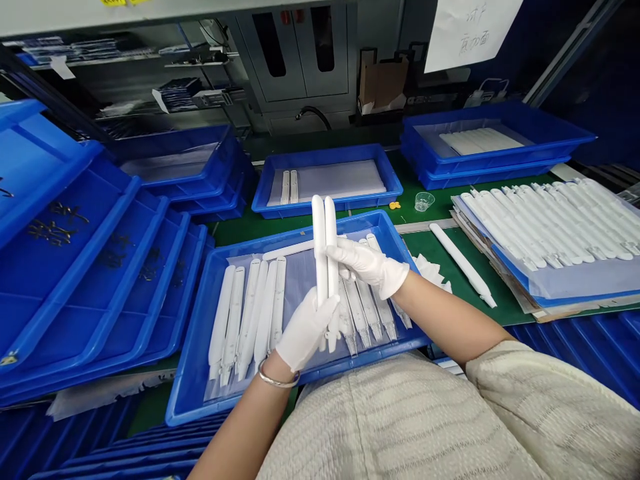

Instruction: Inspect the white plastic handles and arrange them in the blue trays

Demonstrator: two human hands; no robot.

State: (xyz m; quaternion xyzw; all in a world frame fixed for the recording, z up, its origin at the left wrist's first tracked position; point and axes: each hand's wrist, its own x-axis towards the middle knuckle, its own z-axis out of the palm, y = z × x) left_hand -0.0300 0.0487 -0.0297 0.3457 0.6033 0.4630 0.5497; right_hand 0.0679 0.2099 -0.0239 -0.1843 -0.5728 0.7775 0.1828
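Observation:
Two long white plastic shell pieces [320, 247] stand side by side, nearly upright, above a blue tray [187, 353]. My left hand [306, 328], in a white glove with a bangle at the wrist, grips them near their lower ends. Gloved as well, my right hand [369, 263] holds them from the right at mid-length, its fingers against the right piece. Beneath, the tray holds several similar white pieces [247, 313] on the left and more [367, 310] on the right, over a translucent sheet. Another piece [290, 250] lies crosswise along the tray's far side.
Stacked blue trays [100, 267] rise at the left. Behind, a blue tray [327, 203] holds two short white strips. Right of my arm lie a single white piece [463, 263] and a stack with a row of pieces [555, 220]. A clear cup [424, 201] stands beyond.

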